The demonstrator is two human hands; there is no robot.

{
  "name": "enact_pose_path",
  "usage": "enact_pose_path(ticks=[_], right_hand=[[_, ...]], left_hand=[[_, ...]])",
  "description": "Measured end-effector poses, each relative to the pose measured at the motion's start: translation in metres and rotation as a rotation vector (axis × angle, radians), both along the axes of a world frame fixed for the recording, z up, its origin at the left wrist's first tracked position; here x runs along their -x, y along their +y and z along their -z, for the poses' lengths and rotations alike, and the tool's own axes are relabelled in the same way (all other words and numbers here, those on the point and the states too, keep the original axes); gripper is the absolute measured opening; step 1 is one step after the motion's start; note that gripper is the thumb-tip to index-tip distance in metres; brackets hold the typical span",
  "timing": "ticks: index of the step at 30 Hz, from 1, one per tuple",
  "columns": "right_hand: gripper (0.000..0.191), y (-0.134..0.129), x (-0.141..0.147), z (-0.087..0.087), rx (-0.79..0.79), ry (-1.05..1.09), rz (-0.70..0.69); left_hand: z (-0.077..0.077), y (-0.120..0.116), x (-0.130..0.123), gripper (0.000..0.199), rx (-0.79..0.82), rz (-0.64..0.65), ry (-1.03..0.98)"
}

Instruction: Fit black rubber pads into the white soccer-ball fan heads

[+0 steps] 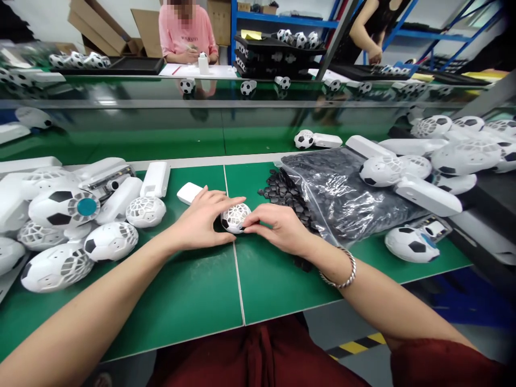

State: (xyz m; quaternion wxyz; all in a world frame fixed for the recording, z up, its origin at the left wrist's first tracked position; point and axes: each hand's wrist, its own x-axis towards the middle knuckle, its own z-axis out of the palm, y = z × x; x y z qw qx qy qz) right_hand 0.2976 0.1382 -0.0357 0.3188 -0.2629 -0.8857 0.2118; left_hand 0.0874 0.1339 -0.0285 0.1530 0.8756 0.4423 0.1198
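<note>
My left hand (201,220) is curved around a white soccer-ball-shaped fan housing (235,216) with a slotted grille, its thumb and fingers on either side. The housing rests on the green tabletop, and its white handle (188,192) sticks out behind that hand. With thumb and forefinger pinched together, my right hand (280,228) touches the right side of the ball; whatever is between those fingertips is hidden. Just beyond the right hand, small black patches (288,193) spill loose from a clear plastic bag (346,188).
White ball-shaped fan housings (60,207) are heaped at left, and more (397,169) lie at right, partly on the bag. A conveyor (173,129) runs across beyond the table, carrying ball-headed units (304,139). Two people work on its far side.
</note>
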Motion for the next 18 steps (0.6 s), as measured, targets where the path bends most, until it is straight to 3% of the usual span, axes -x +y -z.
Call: enact_pose_path(ticks=[4,11,18], right_hand=[[0.006,-0.003,0.007,0.006,0.025,0.076,0.024],[0.006,0.001,0.005,0.009,0.147,0.095,0.104],[0.002,0.004,-0.011,-0.006,0.273,-0.195,0.137]], left_hand=[[0.004,-0.001,-0.005,0.076,-0.022,-0.062,-0.041],[0.01,-0.003,-0.01,0.063,-0.071,-0.127,-0.074],[0.005,-0.001,-0.007,0.067,-0.017,-0.104,-0.059]])
